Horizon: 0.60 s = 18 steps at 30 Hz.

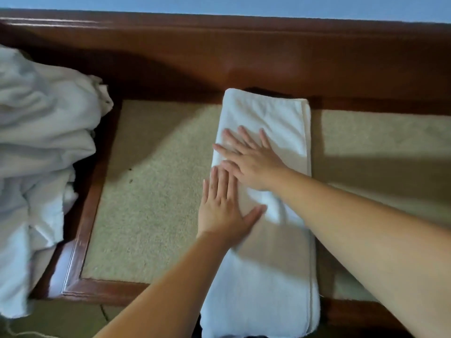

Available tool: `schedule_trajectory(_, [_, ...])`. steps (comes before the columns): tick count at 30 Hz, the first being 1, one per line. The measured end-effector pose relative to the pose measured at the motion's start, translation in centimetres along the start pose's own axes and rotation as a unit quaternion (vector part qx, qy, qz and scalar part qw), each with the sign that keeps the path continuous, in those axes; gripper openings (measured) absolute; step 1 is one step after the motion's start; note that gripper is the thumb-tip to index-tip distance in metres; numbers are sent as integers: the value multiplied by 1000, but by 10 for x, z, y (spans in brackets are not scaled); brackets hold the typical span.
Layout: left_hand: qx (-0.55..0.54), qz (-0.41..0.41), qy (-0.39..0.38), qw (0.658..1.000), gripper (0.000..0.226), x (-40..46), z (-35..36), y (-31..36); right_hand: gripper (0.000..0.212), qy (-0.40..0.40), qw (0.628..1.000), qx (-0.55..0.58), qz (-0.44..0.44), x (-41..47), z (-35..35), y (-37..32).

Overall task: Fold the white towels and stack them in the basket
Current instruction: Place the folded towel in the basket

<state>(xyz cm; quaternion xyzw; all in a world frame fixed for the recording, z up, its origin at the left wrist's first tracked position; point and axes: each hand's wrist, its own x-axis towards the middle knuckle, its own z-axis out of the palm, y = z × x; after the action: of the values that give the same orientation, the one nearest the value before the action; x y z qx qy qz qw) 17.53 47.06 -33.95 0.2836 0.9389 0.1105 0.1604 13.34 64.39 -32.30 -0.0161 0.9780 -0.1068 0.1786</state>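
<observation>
Where terry lies long, both hands [253,167] flatten towel [268,264]

Dim, uneven indoor lighting. Broad soft shadows cross the beige tabletop [151,191] at upper left and right of frame. Faint sheen on the wooden rail [244,45] at top. Overall soft focus; motion blur at lower left. Wide-angle bowing along the top edge.
</observation>
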Motion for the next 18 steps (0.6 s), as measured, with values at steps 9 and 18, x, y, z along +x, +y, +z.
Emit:
schedule_trajectory(9, [-61, 8, 69, 996, 122, 2, 13, -8, 78, 10, 998, -33, 49, 47, -22, 45])
schedule_trajectory(18, [-2, 15, 15, 1000, 103, -29, 13, -1, 75, -5, 973, 64, 220, -2, -9, -2])
